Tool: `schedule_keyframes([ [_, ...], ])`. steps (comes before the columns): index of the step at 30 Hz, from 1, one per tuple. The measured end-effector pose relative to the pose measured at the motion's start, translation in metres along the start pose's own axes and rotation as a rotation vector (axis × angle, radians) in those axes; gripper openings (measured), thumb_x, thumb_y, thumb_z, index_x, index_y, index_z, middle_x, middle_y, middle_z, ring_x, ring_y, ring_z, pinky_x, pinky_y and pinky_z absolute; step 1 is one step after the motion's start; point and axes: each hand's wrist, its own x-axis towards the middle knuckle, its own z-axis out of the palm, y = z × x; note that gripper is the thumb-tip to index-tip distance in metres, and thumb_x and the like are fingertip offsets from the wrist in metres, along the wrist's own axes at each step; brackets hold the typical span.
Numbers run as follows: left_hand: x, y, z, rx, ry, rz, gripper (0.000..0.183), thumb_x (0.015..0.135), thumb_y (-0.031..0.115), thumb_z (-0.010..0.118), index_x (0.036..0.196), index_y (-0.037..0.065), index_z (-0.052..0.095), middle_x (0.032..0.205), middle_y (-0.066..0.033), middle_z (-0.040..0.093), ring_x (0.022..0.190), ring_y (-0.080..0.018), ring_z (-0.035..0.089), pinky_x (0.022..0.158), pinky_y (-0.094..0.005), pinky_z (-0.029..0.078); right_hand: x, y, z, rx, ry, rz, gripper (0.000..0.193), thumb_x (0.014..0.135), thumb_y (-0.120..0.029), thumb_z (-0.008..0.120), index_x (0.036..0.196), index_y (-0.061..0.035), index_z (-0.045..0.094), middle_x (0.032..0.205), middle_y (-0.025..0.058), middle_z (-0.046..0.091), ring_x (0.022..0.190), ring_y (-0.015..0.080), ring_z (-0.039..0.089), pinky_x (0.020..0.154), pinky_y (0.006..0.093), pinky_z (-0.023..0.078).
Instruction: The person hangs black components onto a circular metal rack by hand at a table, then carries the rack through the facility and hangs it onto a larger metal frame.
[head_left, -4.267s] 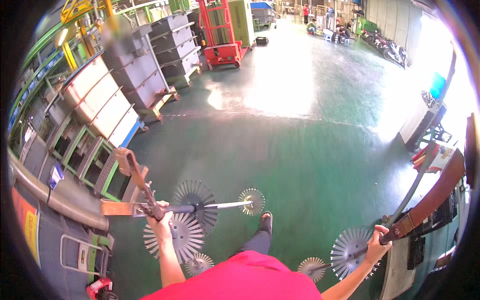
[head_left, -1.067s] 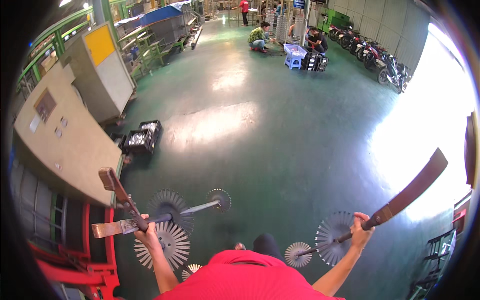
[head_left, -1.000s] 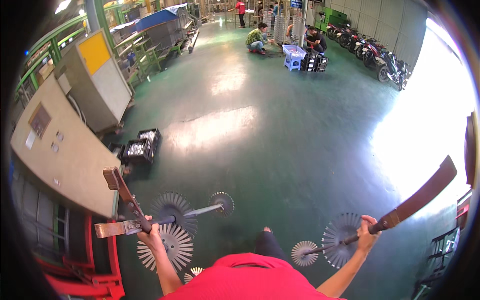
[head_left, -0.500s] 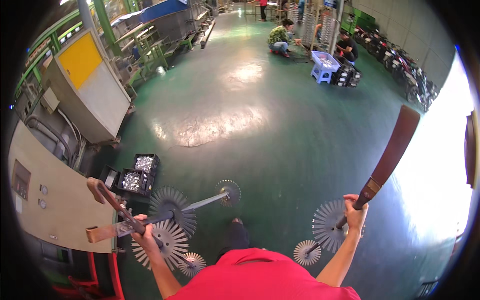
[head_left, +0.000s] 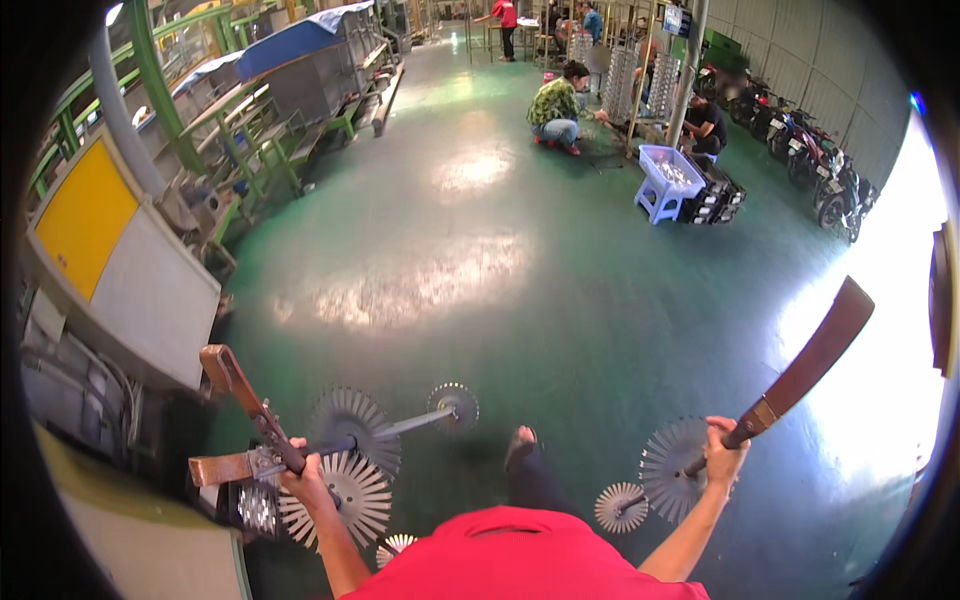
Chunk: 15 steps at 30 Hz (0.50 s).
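Observation:
My left hand (head_left: 308,480) is closed around the shafts of two racks, whose brown hooked ends (head_left: 226,372) stick out to the left. Round slotted metal discs (head_left: 350,500) sit along these shafts below the hand, and a smaller disc (head_left: 458,408) is at the far end of one grey shaft. My right hand (head_left: 722,458) grips another rack near its long, flat brown end bar (head_left: 812,355), which slants up to the right. Below that hand hang a large slotted disc (head_left: 665,468) and a smaller one (head_left: 620,508). My palms are hidden.
Left stands a grey machine cabinet with a yellow panel (head_left: 88,215). Ahead right, a blue-violet basket on a stool (head_left: 668,172) stands beside black crates (head_left: 716,196). A person squats (head_left: 556,112) near a post (head_left: 690,70); another sits behind. Parked motorbikes (head_left: 838,195) line the right wall.
I have moved forward over the green floor. The cabinet and crates at left slid back toward me, and the basket looks nearer. Both hands still hold their racks; my other leg position shows.

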Motion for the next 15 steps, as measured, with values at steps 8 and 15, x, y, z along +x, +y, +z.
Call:
schedule_keyframes([
  [8, 0.199, -0.053, 0.218, 0.014, 0.029, 0.06, 0.032, 0.061, -0.008, 0.05, 0.09, 0.002, 0.055, 0.081, -0.0026, 0.054, 0.044, -0.0068, 0.04, 0.039, -0.0211, 0.03, 0.201, -0.016, 0.264, 0.07, -0.014, 0.053, 0.01, 0.075, 0.004, 0.058, 0.079, -0.0036, 0.063, 0.054, -0.003, 0.047, 0.043, 0.0057, 0.041, 0.04, 0.0223, 0.03],
  [15, 0.381, -0.066, 0.416, 0.053, 0.06, 0.085, 0.034, 0.061, -0.009, 0.049, 0.092, 0.003, 0.053, 0.088, -0.003, 0.054, 0.049, -0.0058, 0.039, 0.042, -0.0199, 0.029, 0.378, -0.136, 0.552, 0.148, -0.226, 0.08, 0.011, 0.075, 0.003, 0.057, 0.078, -0.0041, 0.065, 0.053, -0.0033, 0.049, 0.045, 0.0048, 0.041, 0.043, 0.0229, 0.031],
])
